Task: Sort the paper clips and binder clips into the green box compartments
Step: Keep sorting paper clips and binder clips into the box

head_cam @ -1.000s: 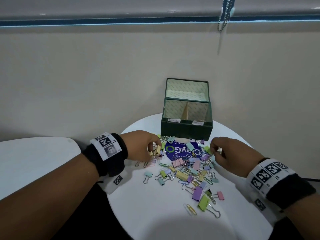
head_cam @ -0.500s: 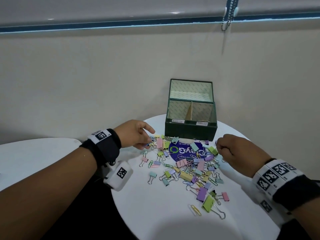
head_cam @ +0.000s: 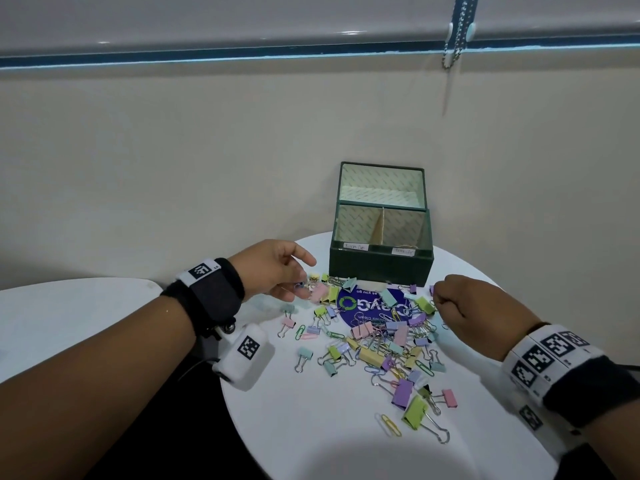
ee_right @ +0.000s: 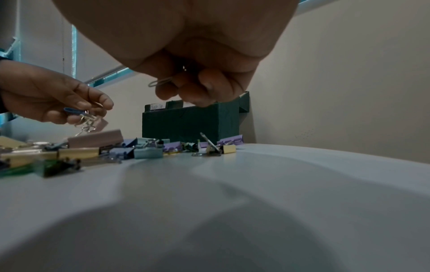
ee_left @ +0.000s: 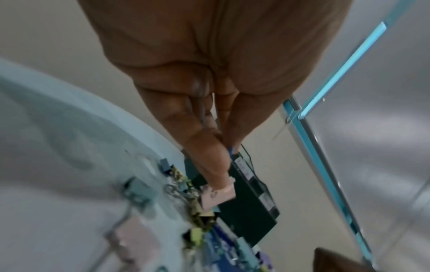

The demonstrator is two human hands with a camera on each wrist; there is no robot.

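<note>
Head view: left hand raised above the left edge of the clip pile, pinching a small cluster of binder clips with wire handles dangling; right hand curled at the pile's right edge, pinching one paper clip. Green box open at the round white table's far side, just behind the pile, divider splitting two labelled compartments

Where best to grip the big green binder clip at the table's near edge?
A judgement: pinch the green binder clip across its folded body from above. It lies on its side, apart from the pile, body raised off the table; its wire handles lie flat toward the near right, harder to lift.
</note>
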